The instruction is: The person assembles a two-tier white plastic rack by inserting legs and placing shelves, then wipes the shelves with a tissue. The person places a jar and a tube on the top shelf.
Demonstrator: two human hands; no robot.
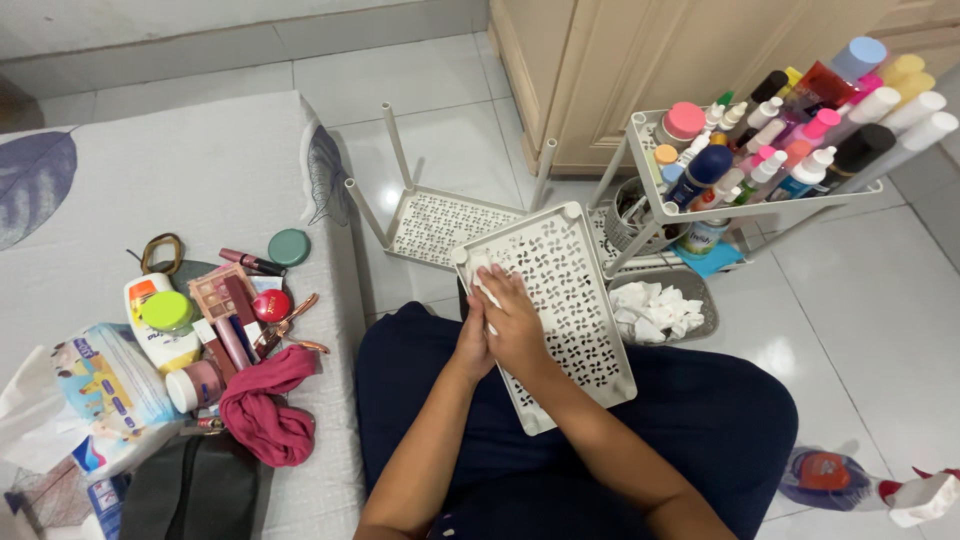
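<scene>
A white mattress (190,170) with a leaf print is seen at the left, and a pale tiled floor (880,300) fills the right. A beige cabinet (640,60) stands at the top. The person's lap, clad in dark blue, occupies the lower centre. A white perforated tray (565,300) is rested tilted across the lap, its long side running from upper left to lower right. A second tray (440,225), legs up, lies on the floor just beyond it. At the upper right a rack (760,205) is loaded with bottles and tubes; a basket (690,290) of white wipes sits below it. A red cloth (265,410) and a heap of cosmetics (215,320) lie on the mattress edge, with a wipes pack (105,390) beside them. The right hand (518,322) is pressed flat on the tray's left part, fingers closed over a white wipe (482,285). The left hand (474,340) is closed on the tray's left edge, partly hidden behind the right. A spray bottle (920,495) lies at the lower right.
</scene>
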